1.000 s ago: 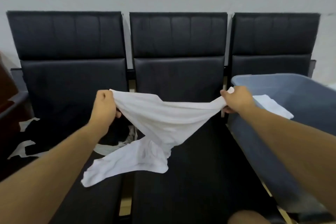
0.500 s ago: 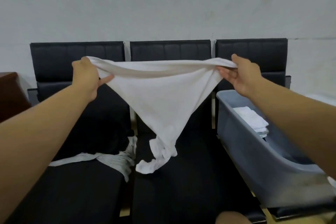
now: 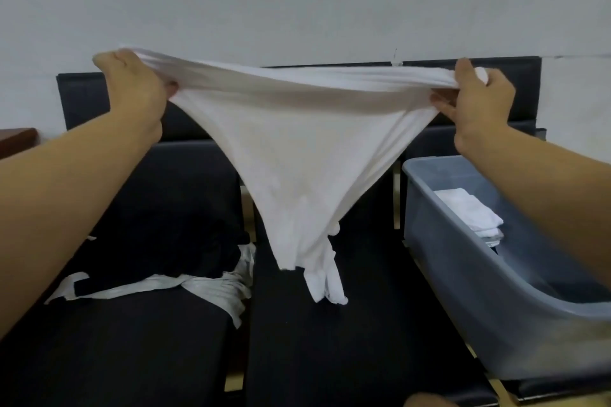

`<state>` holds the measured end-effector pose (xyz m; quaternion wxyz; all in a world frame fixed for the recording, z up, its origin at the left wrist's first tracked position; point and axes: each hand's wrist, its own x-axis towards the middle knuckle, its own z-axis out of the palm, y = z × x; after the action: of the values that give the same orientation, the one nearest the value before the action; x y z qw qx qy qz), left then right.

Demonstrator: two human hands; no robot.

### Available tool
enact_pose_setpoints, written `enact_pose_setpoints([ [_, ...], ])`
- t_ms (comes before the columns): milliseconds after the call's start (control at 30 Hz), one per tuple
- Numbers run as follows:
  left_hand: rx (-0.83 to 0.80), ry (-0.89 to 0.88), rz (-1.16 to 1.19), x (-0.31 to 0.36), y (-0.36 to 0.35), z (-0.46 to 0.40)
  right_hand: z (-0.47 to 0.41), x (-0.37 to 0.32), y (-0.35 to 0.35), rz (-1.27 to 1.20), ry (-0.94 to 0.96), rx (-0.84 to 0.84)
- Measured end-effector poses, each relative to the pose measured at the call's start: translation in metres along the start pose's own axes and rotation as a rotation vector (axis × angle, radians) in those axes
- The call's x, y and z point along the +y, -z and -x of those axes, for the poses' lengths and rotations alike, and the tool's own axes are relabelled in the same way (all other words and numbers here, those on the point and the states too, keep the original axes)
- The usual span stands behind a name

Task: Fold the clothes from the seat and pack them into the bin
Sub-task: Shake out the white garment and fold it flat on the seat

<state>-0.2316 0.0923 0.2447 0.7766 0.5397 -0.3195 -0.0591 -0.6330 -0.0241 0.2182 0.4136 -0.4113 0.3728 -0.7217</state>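
Stretching white garment [image 3: 299, 155] midair over the middle seat [image 3: 330, 340], top edge pinched by left hand [image 3: 137, 89] and right hand [image 3: 479, 102]. Bunched tail should be shaken flat before folding; bin [image 3: 463, 261] at 4 o'clock.

Dim flat indoor light, soft shadows, slight overall blur, wide-angle bending at edges

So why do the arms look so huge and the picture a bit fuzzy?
Head view: the wide-angle lens stretches whatever sits near the edges, so the forearms balloon; the left hand, right hand and white garment look soft; the dim light turns the black seats into near-flat dark.
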Motion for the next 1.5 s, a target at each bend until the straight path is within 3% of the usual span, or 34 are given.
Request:
enact_pose_setpoints([
  [133, 0.025, 0.039, 0.053, 0.009, -0.012, -0.007, 0.004, -0.006, -0.003, -0.002, 0.074, 0.001],
  [500, 0.029, -0.085, 0.080, 0.064, 0.004, 0.006, 0.033, -0.065, -0.015, -0.057, 0.267, -0.044],
  [667, 0.015, -0.077, 0.072, 0.066, 0.018, 0.015, 0.047, -0.071, -0.016, -0.039, 0.250, -0.066],
  [800, -0.036, 0.013, 0.023, 0.051, 0.023, 0.022, 0.056, -0.056, -0.014, 0.273, 0.220, -0.035],
  [900, -0.067, 0.155, 0.026, 0.013, 0.025, 0.031, 0.063, -0.025, -0.002, 0.511, 0.082, -0.149],
  [1067, -0.139, 0.333, 0.006, -0.063, 0.025, 0.073, 0.101, 0.050, 0.026, 0.414, -0.300, -0.224],
  [1200, -0.249, 0.451, 0.007, -0.112, 0.025, 0.126, 0.129, 0.126, 0.065, 0.550, -0.430, -0.165],
  [1333, -0.250, 0.487, -0.136, -0.175, 0.042, 0.165, 0.153, 0.193, 0.113, 0.567, -0.649, -0.097],
  [1500, -0.305, 0.562, -0.312, -0.244, 0.081, 0.204, 0.176, 0.242, 0.162, 0.888, -0.719, -0.212],
])
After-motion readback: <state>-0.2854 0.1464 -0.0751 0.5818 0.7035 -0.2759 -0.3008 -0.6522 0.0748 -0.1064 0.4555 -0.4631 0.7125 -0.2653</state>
